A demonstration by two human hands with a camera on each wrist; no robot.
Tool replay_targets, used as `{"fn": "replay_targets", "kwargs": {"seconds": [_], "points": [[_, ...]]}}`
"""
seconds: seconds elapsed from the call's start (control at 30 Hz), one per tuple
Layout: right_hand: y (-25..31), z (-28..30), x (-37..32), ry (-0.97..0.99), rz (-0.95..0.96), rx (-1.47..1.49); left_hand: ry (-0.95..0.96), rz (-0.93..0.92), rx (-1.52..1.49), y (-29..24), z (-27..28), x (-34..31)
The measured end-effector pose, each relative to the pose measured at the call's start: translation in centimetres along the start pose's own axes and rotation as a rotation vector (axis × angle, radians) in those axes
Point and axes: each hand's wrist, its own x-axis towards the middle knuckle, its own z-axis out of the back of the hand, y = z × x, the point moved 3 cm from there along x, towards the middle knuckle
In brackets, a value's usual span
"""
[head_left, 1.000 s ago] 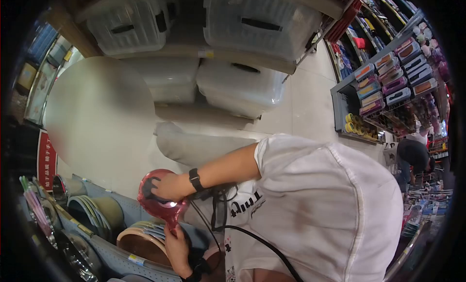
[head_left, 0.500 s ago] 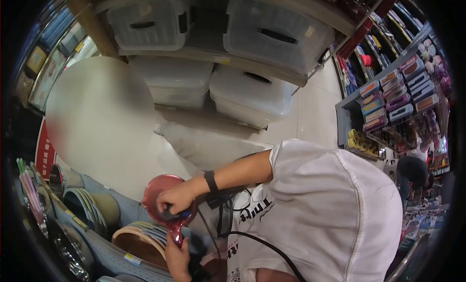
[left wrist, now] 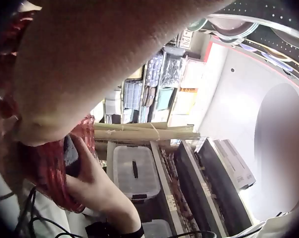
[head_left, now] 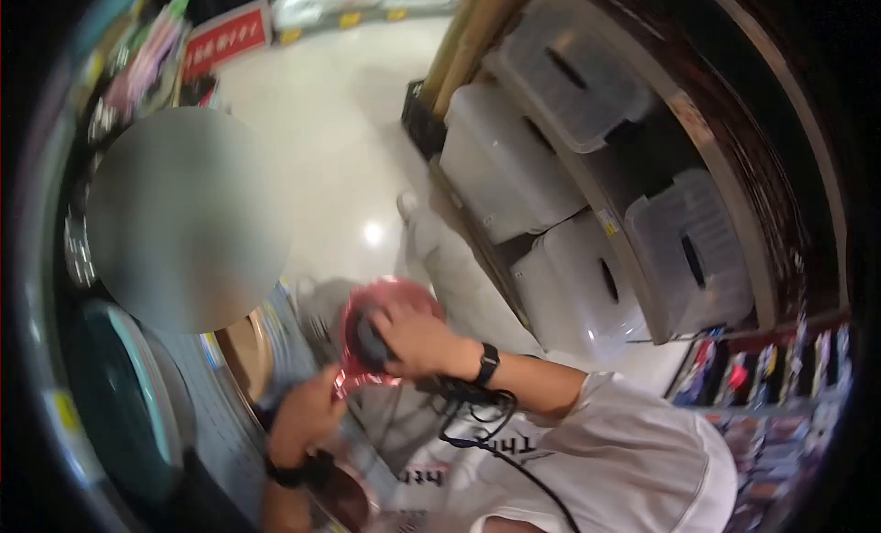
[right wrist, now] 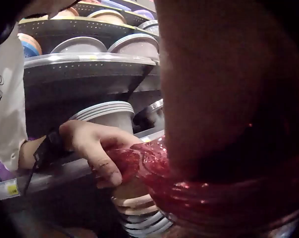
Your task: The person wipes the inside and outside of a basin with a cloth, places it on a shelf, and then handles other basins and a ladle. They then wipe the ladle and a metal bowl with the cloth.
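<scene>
Low grey shelf (head_left: 220, 441): running close beside the left arm, full of tubs and bowls.
Green tub (head_left: 115, 405): tipped on its side at the far left of the head view.
Tan bowls (head_left: 252, 354): on the shelf, near the left hand.
Clear boxes (head_left: 514, 171): piled on shelves across the shiny floor (head_left: 321, 120), well apart from both hands.
Red sign (head_left: 229, 40): far off, at the end of the shelf.
Grey trouser leg (head_left: 459, 272): just past the red scoop.
Black cord (head_left: 523, 469): looped under the right wrist, lying over the white shirt (head_left: 633, 460).
In the way: a bare arm, blocking much of each wrist view.
Red scoop (head_left: 408, 299): held up between both hands, in front of the shirt.
Left hand (head_left: 307, 414): wrapped round the scoop's handle, thumb on top.
Right hand (head_left: 422, 340): dipped into the scoop, fingers bent, pinching a dark grey pad (head_left: 370, 336).
</scene>
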Motion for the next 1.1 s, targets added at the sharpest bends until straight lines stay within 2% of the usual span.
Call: {"fn": "replay_targets", "kwargs": {"seconds": [0.03,0.07,0.13,0.2,0.3,0.33,0.4,0.43,0.53,0.57,0.63,0.67,0.7,0.77,0.83,0.9,0.97,1.03,1.1], "points": [[0.0,-0.3,0.2,-0.055,0.017,-0.035,-0.024,0.012,0.007,0.2,-0.2,0.1],[0.1,-0.5,0.5,0.014,-0.042,-0.039,-0.169,-0.098,0.056,0.1,-0.1,-0.3],[-0.5,-1.9,0.8,0.056,-0.079,0.112,-0.167,-0.136,-0.076,0.3,-0.1,-0.6],[0.1,-1.3,1.2,0.106,-0.022,0.276,-0.167,-0.071,0.006,0.5,0.3,-0.5],[1.3,0.5,1.0,0.22,-0.109,0.507,-0.079,0.003,0.046,1.0,0.6,0.1],[1.3,0.9,0.9,0.236,-0.095,0.504,-0.089,0.008,0.052,1.2,0.4,0.1],[2.0,1.8,0.3,0.106,-0.033,0.686,-0.105,0.021,0.029,1.5,0.5,-0.3],[2.0,2.1,0.2,0.12,-0.026,0.678,-0.106,0.029,0.018,1.5,0.6,-0.3],[2.6,4.1,0.3,-0.264,0.091,0.624,-0.122,0.018,0.025,1.5,0.5,-0.4],[2.7,4.0,0.6,-0.257,0.099,0.62,-0.132,0.022,0.02,1.5,0.5,-0.4],[2.5,4.3,1.3,-0.515,0.12,0.45,-0.14,-0.011,0.012,1.2,0.6,-0.5],[2.5,4.2,1.8,-0.525,0.119,0.371,-0.142,-0.012,0.012,1.3,0.5,-0.5],[3.3,4.6,2.3,-0.522,0.2,0.245,-0.145,-0.015,0.014,1.3,0.4,-0.4],[3.5,3.3,3.4,-0.352,0.206,0.104,-0.148,-0.022,0.021,1.6,0.1,-0.3],[3.7,1.4,3.6,-0.354,0.197,0.151,-0.169,-0.005,0.004,2.0,0.2,-0.3],[3.1,-0.4,3.4,-0.207,0.062,0.226,-0.187,-0.01,-0.003,2.2,0.4,-0.3],[2.7,-1.4,2.9,-0.19,0.092,0.156,-0.196,-0.014,-0.018,2.3,0.1,-0.4],[2.5,-1.7,2.2,-0.034,-0.016,-0.031,-0.17,-0.036,0.041,2.1,-0.2,-0.3],[2.0,-1.3,2.0,0.008,-0.024,-0.012,-0.163,-0.034,0.037,1.7,-0.1,-0.3]]}}
